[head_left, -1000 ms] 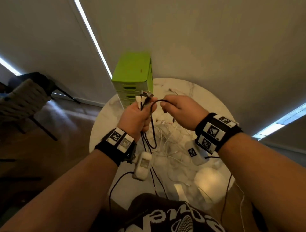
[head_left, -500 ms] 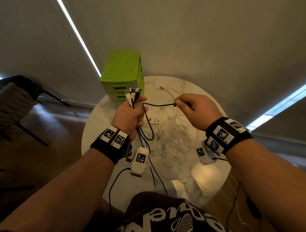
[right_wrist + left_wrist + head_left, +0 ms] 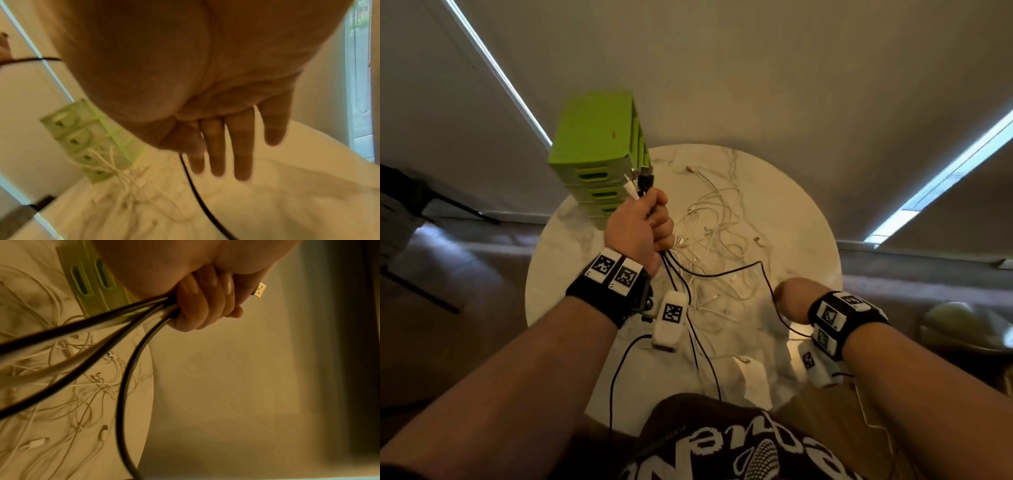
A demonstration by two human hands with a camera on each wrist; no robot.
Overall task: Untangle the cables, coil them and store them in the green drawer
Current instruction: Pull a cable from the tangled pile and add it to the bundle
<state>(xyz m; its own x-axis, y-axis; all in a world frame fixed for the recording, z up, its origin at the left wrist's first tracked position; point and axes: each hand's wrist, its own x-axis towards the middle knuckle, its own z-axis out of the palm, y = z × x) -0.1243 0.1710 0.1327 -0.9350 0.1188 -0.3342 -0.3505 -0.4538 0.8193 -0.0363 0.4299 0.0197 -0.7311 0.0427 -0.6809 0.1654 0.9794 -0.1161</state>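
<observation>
Right hand [image 3: 791,301] low over the near right edge of the round marble table [image 3: 808,219]. Thumb and forefinger seem to pinch a black cable [image 3: 726,273], though the right wrist view is blurred; other fingers [image 3: 243,146] hang straight and slack. Below the pinch the cable drops toward the near edge.

Left hand [image 3: 638,231] raised above the table's left side, fingers [image 3: 197,305] curled tight round a bundle of black cable strands [image 3: 86,356]. Strands fan out beneath the fist; one swings across to the right hand, others trail off the near edge. Plug ends [image 3: 640,180] stick up out of the top of the fist, black, white and metal.

Mid-table: loose tangle of white cables [image 3: 717,240], spread from centre toward the far edge, uncoiled.

Far left edge: green drawer unit [image 3: 599,137], stacked drawers with slot handles. The drawers showing in the head view look pushed in.
</observation>
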